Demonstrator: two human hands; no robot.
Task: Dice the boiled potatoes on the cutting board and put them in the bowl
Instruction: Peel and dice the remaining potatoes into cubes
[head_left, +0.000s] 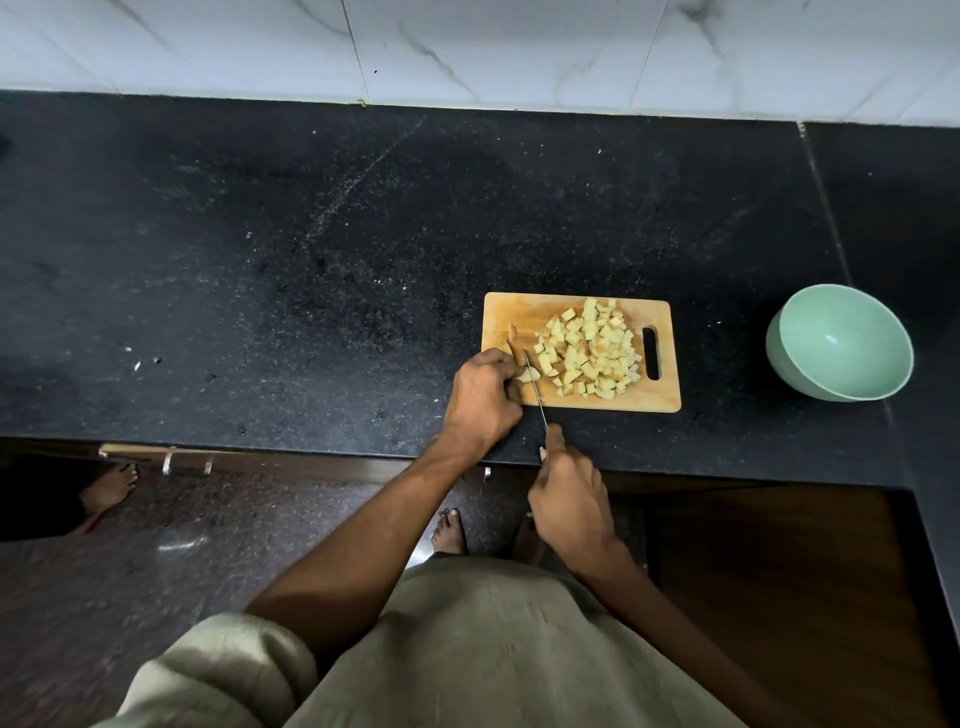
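Note:
A wooden cutting board (519, 312) lies on the black counter, with a heap of several pale yellow potato cubes (592, 353) on its right half. My left hand (483, 395) grips an uncut potato piece (528, 375) at the board's near left corner. Two more pieces (511, 332) lie just beyond the fingers. My right hand (569, 499) holds the handle of a thin knife (535, 387), index finger stretched along its spine. The blade rests against the held piece. A pale green bowl (841, 343) stands empty to the right of the board.
The black granite counter (260, 260) stretches wide to the left, with a few crumbs on it. A white marble-tiled wall (467, 47) backs it. A cabinet drawer handle (156, 457) sits under the counter edge. Another person's bare foot (106, 491) stands on the floor at left.

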